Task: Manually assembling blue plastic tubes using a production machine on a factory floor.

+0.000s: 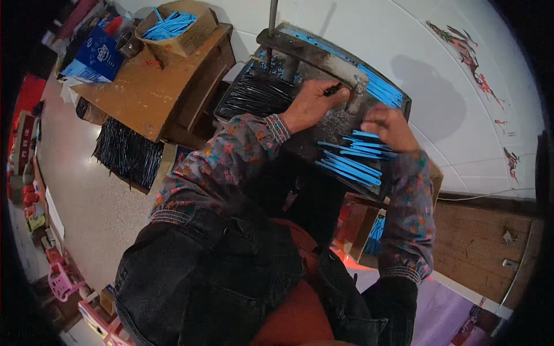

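Observation:
My left hand [311, 105] is closed at the middle of a dark worktop [333, 128]. A short black piece [333, 89] with a rough, bundled look sticks out between its thumb and fingers. Close by on the right, my right hand [391, 124] has its fingers curled inward; whatever they hold, if anything, is hidden. Just below that hand lie several thin blue strips [349, 166], side by side. A heap of thin black strips [259, 95] spreads to the left of my left hand. More blue strips [381, 86] lie along the worktop's far right edge.
A dark metal bar [311, 53] with an upright rod [273, 23] crosses the back of the worktop. On the left, a wooden table [130, 98] carries a cardboard box [199, 37] of blue strips. Black strips [128, 153] are massed below it. A white wall [450, 109] stands behind.

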A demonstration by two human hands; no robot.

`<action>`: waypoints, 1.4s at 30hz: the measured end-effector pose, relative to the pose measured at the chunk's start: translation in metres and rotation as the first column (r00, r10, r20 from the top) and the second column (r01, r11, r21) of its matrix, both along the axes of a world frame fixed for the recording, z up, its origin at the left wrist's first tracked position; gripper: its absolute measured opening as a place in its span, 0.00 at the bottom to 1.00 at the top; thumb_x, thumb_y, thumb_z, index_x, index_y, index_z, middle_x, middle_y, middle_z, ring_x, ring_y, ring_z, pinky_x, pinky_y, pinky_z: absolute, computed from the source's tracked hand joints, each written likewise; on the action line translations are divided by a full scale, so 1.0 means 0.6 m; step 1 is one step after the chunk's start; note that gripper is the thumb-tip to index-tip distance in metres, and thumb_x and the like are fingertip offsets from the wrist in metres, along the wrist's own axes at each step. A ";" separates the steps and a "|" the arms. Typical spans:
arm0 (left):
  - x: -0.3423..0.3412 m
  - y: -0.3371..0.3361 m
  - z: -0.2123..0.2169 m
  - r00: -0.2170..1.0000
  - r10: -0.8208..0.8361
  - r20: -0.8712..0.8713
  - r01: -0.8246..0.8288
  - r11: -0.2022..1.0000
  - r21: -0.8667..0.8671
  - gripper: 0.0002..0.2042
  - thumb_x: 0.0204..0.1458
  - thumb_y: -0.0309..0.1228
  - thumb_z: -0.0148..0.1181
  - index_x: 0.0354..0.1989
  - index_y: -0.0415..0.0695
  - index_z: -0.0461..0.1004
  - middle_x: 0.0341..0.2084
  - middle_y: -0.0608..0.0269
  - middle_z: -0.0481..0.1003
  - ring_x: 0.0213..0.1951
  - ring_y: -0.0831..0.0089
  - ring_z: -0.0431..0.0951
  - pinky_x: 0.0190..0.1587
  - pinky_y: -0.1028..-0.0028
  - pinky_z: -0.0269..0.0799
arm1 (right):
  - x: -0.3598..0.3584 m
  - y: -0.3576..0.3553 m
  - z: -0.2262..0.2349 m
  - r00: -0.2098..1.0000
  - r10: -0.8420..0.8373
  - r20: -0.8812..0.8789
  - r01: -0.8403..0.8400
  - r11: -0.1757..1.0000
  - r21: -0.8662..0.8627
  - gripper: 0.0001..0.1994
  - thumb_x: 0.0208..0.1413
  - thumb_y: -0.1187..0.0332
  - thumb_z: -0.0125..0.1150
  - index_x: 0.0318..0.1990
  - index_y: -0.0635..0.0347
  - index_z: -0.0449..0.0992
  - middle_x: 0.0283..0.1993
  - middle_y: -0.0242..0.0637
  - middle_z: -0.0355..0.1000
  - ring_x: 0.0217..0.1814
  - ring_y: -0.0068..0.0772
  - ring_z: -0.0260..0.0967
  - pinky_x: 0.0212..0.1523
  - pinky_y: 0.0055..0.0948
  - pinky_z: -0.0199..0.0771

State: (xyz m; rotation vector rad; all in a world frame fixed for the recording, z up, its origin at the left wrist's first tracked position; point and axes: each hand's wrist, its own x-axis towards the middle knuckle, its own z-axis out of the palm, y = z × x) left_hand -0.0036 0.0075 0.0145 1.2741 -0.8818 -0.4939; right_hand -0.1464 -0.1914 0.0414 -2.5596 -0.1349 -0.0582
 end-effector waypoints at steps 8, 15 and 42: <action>0.010 0.003 -0.030 0.968 -0.208 -0.140 0.204 0.978 -0.043 0.09 0.56 0.28 0.51 0.42 0.38 0.72 0.27 0.67 0.72 0.28 0.81 0.66 0.34 0.81 0.63 | 0.053 -0.050 -0.091 0.949 -0.079 0.305 0.228 0.842 -0.490 0.17 0.41 0.71 0.61 0.42 0.64 0.73 0.38 0.37 0.70 0.34 0.42 0.65 0.35 0.33 0.66; -0.002 0.010 -0.019 0.989 -0.151 0.011 0.150 0.976 -0.157 0.08 0.57 0.26 0.48 0.42 0.38 0.71 0.27 0.66 0.72 0.29 0.79 0.67 0.36 0.80 0.64 | 0.015 0.025 -0.017 0.925 -0.155 0.347 0.256 0.929 -0.267 0.13 0.44 0.73 0.60 0.40 0.65 0.74 0.38 0.37 0.73 0.31 0.36 0.66 0.32 0.28 0.66; -0.007 -0.013 -0.028 0.976 -0.153 -0.156 0.121 0.973 -0.196 0.04 0.54 0.18 0.45 0.32 0.40 0.66 0.27 0.64 0.71 0.29 0.77 0.66 0.37 0.78 0.65 | 0.019 0.112 0.010 0.841 -0.535 -0.080 0.440 0.591 0.676 0.06 0.51 0.73 0.57 0.33 0.67 0.75 0.23 0.27 0.69 0.22 0.17 0.57 0.22 0.16 0.56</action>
